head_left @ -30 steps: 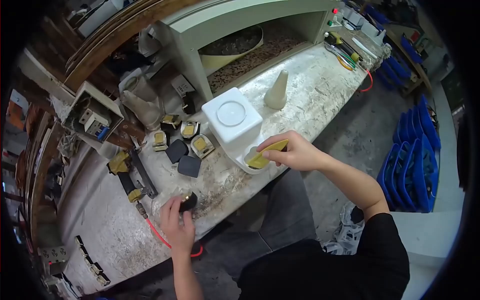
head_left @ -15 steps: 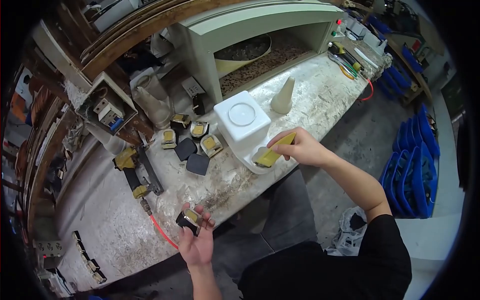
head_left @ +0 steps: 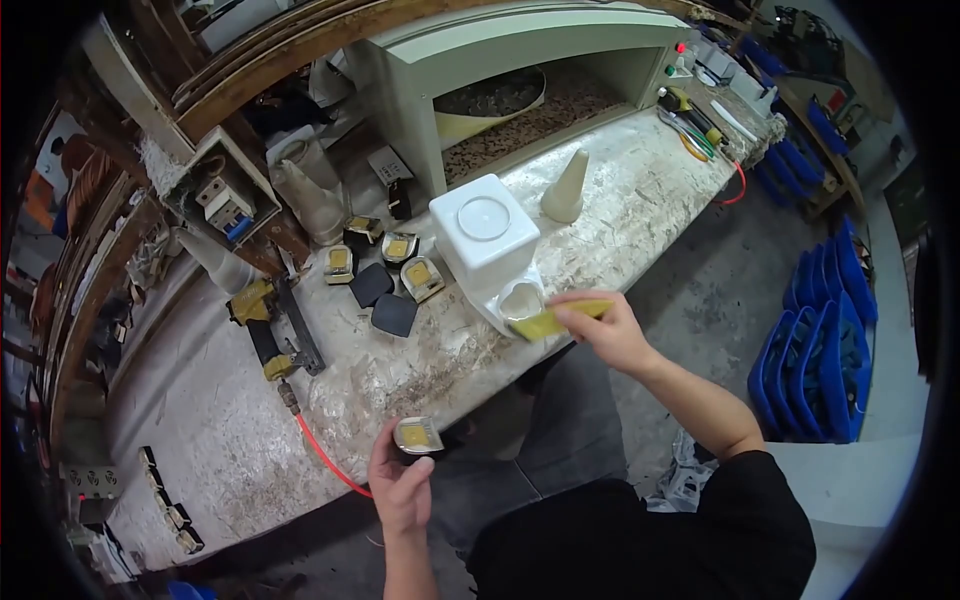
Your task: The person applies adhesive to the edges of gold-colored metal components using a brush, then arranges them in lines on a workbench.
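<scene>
Near the bench's front edge, my left hand grips a small black shoe heel with a pale top and a yellow square patch, held between thumb and fingers. My right hand is closed around a flat yellow brush. The brush's dark tip is low over the front rim of a white dish; whether it touches cannot be made out. That dish extends from the base of a white square container. Several similar heels stand left of the container, with two dark flat pads beside them.
A yellow-and-black air nailer with a red hose lies on the left. Behind the container stands a pale arched machine; a cream cone is in front of it. Blue racks stand on the floor at right.
My left hand has turned the heel so its patched top faces up, and shifted it slightly right. My right hand has moved right and down, with the brush tilted flatter.
</scene>
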The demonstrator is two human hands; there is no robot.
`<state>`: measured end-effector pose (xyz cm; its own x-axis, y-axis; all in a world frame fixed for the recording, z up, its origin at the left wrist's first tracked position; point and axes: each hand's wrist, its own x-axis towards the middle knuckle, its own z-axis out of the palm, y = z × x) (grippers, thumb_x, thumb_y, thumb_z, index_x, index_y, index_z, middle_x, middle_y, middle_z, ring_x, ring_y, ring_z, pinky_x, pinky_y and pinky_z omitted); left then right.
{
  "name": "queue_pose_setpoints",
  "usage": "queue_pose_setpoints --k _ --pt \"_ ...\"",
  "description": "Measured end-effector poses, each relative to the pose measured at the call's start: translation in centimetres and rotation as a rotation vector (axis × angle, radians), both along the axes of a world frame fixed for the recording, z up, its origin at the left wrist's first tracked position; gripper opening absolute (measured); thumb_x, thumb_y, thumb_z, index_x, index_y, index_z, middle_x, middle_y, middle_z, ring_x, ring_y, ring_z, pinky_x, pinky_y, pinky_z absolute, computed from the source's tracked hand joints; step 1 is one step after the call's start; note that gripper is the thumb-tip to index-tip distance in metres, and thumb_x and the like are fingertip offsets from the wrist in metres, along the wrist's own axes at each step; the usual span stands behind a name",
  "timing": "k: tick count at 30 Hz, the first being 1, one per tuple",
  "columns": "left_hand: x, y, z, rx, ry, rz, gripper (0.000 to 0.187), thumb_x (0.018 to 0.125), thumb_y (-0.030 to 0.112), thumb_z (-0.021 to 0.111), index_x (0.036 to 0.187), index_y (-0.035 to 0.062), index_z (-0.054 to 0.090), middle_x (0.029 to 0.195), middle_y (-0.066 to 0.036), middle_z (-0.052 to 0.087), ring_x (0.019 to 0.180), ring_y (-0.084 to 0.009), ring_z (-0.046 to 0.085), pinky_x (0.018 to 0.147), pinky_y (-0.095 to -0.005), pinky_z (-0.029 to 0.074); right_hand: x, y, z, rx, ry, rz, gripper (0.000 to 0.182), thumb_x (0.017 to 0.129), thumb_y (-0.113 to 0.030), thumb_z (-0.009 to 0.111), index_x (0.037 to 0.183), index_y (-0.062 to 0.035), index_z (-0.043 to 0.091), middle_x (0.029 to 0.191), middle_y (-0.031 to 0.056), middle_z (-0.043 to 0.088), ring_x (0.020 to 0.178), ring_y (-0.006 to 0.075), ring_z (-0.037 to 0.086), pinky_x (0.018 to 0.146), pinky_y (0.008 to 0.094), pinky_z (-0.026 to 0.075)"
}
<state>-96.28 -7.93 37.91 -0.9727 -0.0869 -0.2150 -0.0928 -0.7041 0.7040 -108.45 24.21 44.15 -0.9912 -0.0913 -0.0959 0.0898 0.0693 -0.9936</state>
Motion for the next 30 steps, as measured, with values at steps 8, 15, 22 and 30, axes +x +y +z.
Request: queue_pose_setpoints --k 8,15,22,30 --pt "-1.3 6.2 0.1 -0.634 0.341 0.244 0.070 0.073 -0.009 0.075 0.136 0.0050 0.048 0.139 -0.018 0.056 0.126 -0.0317 0.057 0.107 -0.0393 0.048 7.0 -0.5 8.0 -0.281 0.099 -0.115 0.024 0.093 -0.001 0.061 0.115 0.0047 0.070 0.079 0.0063 0.067 0.063 0.0085 0.054 0.057 0.0196 0.044" --pt "-2.4 9.1 1.5 -1.109 0.873 0.615 0.073 0.076 0.000 0.079 0.138 0.0149 0.041 0.144 -0.014 0.049 0.128 -0.0323 0.055 0.107 -0.0402 0.050 11.2 -3.8 8.0 -0.065 0.362 0.021 0.025 0.091 0.003 0.061 0.114 0.0067 0.069 0.074 0.0066 0.068 0.057 0.0092 0.054 0.052 0.0195 0.041" --pt "-1.6 8.4 1.5 -1.367 1.013 0.734 0.068 0.083 0.007 0.079 0.134 0.0200 0.036 0.148 -0.012 0.042 0.136 -0.0344 0.048 0.110 -0.0432 0.047 12.5 -5.9 7.0 -0.173 0.200 -0.058 0.024 0.087 0.005 0.058 0.108 0.0088 0.070 0.070 0.0085 0.066 0.054 0.0116 0.052 0.052 0.0208 0.042" --pt "-0.7 7.1 1.1 -1.446 1.121 0.772 0.066 0.085 0.009 0.078 0.134 0.0198 0.035 0.147 -0.011 0.043 0.135 -0.0353 0.049 0.110 -0.0434 0.048 13.6 -6.7 6.6 -0.270 0.263 -0.034 0.023 0.087 0.005 0.059 0.106 0.0081 0.071 0.071 0.0101 0.066 0.053 0.0125 0.051 0.052 0.0210 0.041"
